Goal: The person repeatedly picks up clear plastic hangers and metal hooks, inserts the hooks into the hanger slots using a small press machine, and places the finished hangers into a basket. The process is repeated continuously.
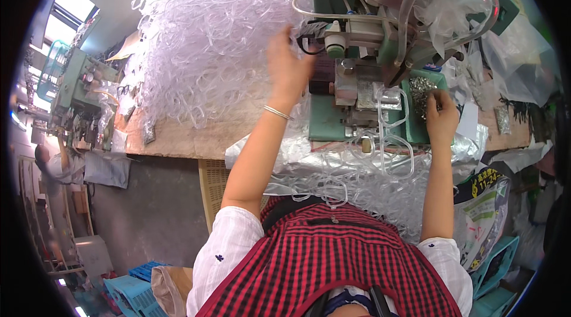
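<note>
My left hand (286,68) is raised beside the left side of a green bench machine (326,116), blurred, its fingers apart with nothing visible in them. At the machine's work block (357,92) sits a clear plastic eyeglass frame (382,123), its loops hanging toward me; neither hand touches it. My right hand (443,117) is over the right edge of a green tray (417,132) of small shiny metal parts (421,89). Its fingertips are pressed together at the parts, and what they hold is too small to make out. More clear frames (333,189) lie in my lap.
A high heap of clear plastic frames (202,49) covers the table's left side. Clear tubing (404,13) loops over the machine. Plastic bags (529,67) crowd the right. Blue crates (134,296) stand on the floor at lower left; another person (59,162) sits far left.
</note>
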### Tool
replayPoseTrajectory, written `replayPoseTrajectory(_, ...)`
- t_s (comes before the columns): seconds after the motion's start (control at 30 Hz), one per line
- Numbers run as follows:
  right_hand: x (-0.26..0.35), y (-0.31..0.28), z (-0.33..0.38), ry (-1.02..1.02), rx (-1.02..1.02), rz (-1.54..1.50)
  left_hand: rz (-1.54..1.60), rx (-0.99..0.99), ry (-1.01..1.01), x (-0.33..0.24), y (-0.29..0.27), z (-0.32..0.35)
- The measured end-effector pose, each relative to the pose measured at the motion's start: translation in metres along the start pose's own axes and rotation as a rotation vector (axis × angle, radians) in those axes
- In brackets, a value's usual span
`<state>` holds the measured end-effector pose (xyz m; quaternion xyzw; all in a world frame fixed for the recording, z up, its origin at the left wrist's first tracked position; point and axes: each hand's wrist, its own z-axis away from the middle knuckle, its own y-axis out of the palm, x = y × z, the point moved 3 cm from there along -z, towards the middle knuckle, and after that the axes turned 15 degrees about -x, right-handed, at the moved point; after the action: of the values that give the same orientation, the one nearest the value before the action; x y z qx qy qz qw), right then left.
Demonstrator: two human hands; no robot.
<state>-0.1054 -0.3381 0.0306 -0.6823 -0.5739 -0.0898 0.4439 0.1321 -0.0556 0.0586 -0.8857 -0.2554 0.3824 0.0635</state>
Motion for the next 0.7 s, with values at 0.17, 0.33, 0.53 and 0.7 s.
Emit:
replayPoseTrajectory(0.17, -0.008, -0.033, 0.027, 0.266, -0.095, -0.205, 0.168, -0.257, 0.080, 0.021, -0.064, -0.052)
replayPoseTrajectory(0.33, -0.021, -0.074, 0.049, 0.255, -0.117, -0.185, -0.034, 0.075, 0.247, 0.062, -0.083, -0.001)
replayPoseTrajectory(0.53, 0.075, -0.057, 0.016, 0.108, 0.083, -0.412, -0.504, 0.229, 0.278, 0.065, -0.043, 0.013)
replayPoseTrajectory(0.7, 0.115, -0.011, -0.009, 0.133, 0.219, -0.625, -0.503, 0.338, 0.170, 0.083, -0.023, 0.022)
